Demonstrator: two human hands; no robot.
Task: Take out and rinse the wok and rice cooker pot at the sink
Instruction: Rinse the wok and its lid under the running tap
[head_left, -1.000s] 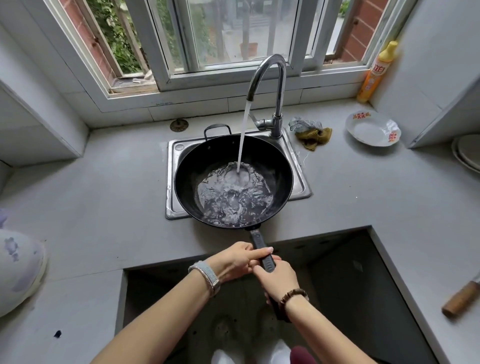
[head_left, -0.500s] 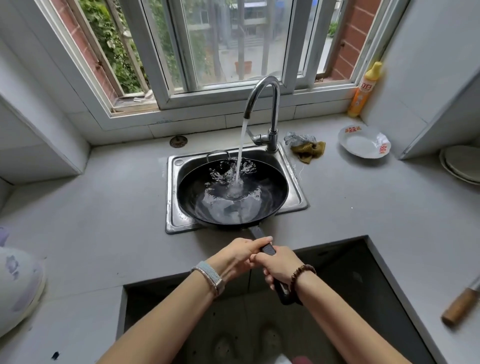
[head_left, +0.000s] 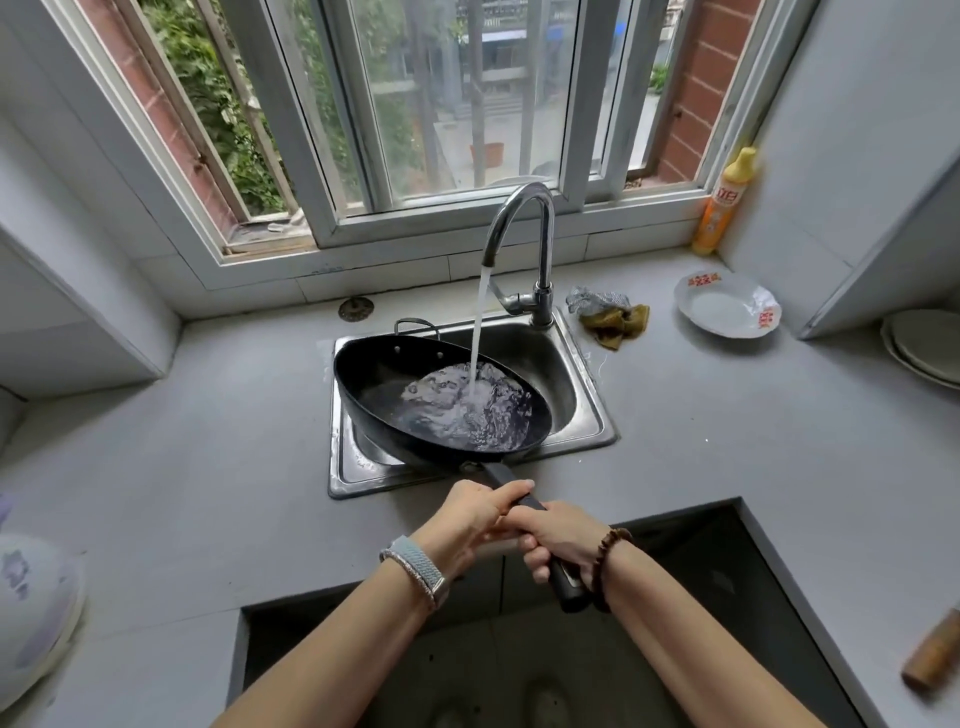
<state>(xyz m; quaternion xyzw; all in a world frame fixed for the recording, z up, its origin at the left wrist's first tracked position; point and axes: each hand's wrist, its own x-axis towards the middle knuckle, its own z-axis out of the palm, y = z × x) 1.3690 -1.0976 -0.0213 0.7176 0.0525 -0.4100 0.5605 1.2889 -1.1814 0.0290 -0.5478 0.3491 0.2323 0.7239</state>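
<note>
**Wok tilted under the running tap, both hands on its handle**

The yellow bottle (head_left: 724, 208) in the desk's far right corner has a red label with white characters, too blurred to read. The white plate (head_left: 727, 306) near it carries red printed marks on its rim, also unreadable. No other writing shows.

The left hand (head_left: 467, 519), a woven watch band (head_left: 415, 569) on its wrist, grips the wok's long black handle (head_left: 566, 584) near the pan, fingers curled over the top. The right hand (head_left: 563, 540), with a beaded bracelet (head_left: 608, 561), is wrapped round the handle just behind it, and the two hands touch. Both forearms reach forward across a dark opening in the desk (head_left: 727, 441).

The wok (head_left: 441, 400) sits in the steel sink (head_left: 587, 415), its left rim raised, so the water pools toward its right side. The stream from the faucet (head_left: 540, 249) falls into that pool. A scourer (head_left: 592, 299) and a brownish cloth (head_left: 615, 322) lie beside the faucet's base.
</note>
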